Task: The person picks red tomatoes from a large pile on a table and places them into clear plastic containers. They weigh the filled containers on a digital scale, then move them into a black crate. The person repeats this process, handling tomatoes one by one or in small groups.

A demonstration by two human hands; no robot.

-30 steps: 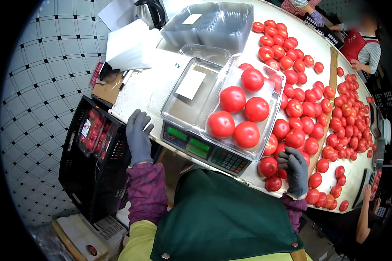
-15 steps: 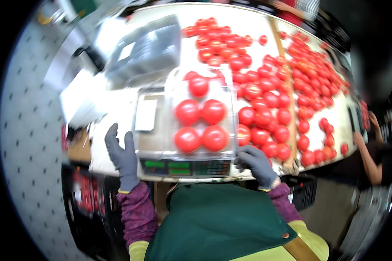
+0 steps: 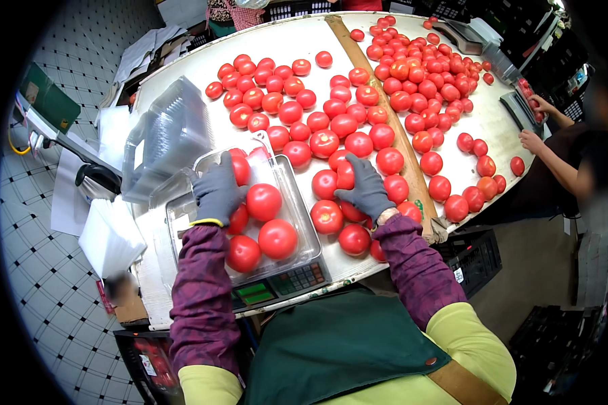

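Note:
A clear plastic punnet (image 3: 312,237) holding several large tomatoes (image 3: 277,239) rests on a digital scale (image 3: 283,283) at the table's near edge. My left hand (image 3: 217,194), in a grey glove, reaches into the punnet's left side. Its fingers and thumb curl around a tomato (image 3: 240,167) toward the back. Right of the scale, among loose tomatoes, my right hand (image 3: 366,187), gloved too, grips another tomato (image 3: 345,175) between fingers and thumb. The left hand partly covers tomatoes in the punnet.
Stacked clear punnets (image 3: 172,128) stand left, beyond white sheets (image 3: 111,233). A wooden strip (image 3: 378,101) divides the tabletop; more tomatoes (image 3: 429,88) lie past it. At right, a co-worker's hands (image 3: 537,125) work over another scale (image 3: 518,111). A black crate (image 3: 476,260) sits below the table.
My left hand has moved from beside the scale into the punnet, onto a tomato. My right hand has gone forward and taken hold of a loose tomato. The view has turned.

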